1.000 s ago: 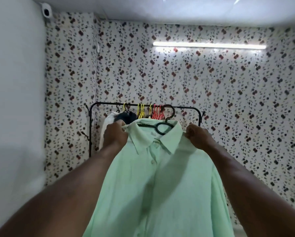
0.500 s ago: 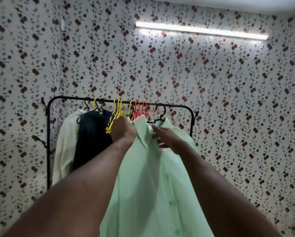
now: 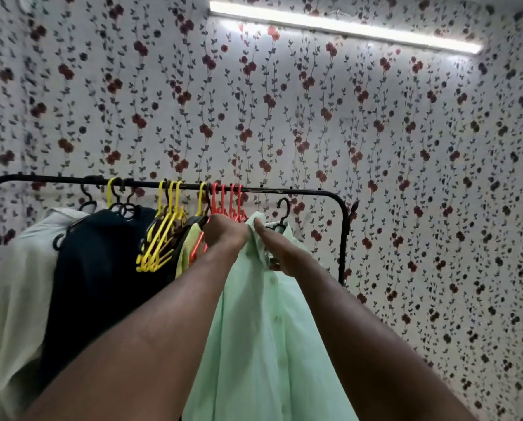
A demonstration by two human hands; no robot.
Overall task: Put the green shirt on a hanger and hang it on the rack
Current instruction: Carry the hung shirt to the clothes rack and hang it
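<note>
Two bare forearms reach up toward the rack. Between them hangs the pale green button-front cotton shirt [image 3: 263, 329], held just below the black metal clothes rack [image 3: 299, 192], toward its right end. The left hand [image 3: 227, 235] clutches the collar. The right hand [image 3: 280, 253] pinches the shirt front under the collar. The shirt's black plastic hanger [image 3: 283, 209] has its hook just under the rail, not over it. Left along the rack hang red plastic hangers [image 3: 227, 202], yellow plastic hangers [image 3: 160, 238], a dark navy garment [image 3: 102, 268] and a whitish garment [image 3: 17, 284]. Behind the rack is a wall of red-flowered vine wallpaper [image 3: 406, 147], with a lit white tube lamp [image 3: 345, 28] high above.
</note>
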